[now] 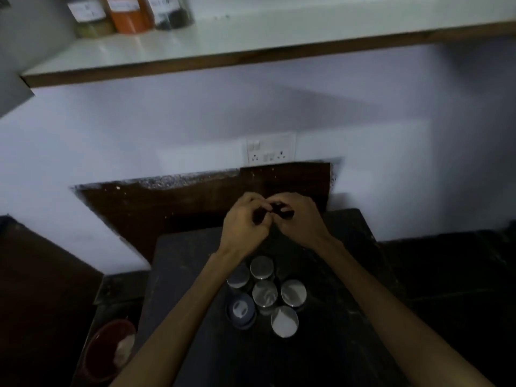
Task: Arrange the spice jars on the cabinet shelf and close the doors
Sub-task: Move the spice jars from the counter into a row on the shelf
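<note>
Room, dim, left to right: red bowl (110, 349) sitting low at the left on a dark ledge, something pale lying inside it; white wall (167, 129) rising behind; white shelf (195, 48) with a brown front edge running across the top, carrying three labelled jars at its left end, namely a pale-filled jar (89, 16), an orange-filled jar (129, 13) and a dark-filled jar (170, 12), standing just beside one another; socket plate (270, 148) sitting on the wall at centre, above a dark brown panel (195, 202); dark table (349, 317) filling the lower middle.

Task items: cluster of spice jars (265, 293) standing upright on the table, five showing shiny metal lids, one at the cluster's left showing a blue lid (240, 310); all lying near the forearms, well short of the fingers.

Hands: left hand (245, 222) and right hand (298, 219) meeting above the far part of the table, fingers curling inward; a small dark object (282, 212) showing between the fingertips, the right hand's fingers closing round it; the left hand's fingers bending toward it, contact too blurred to tell.
</note>
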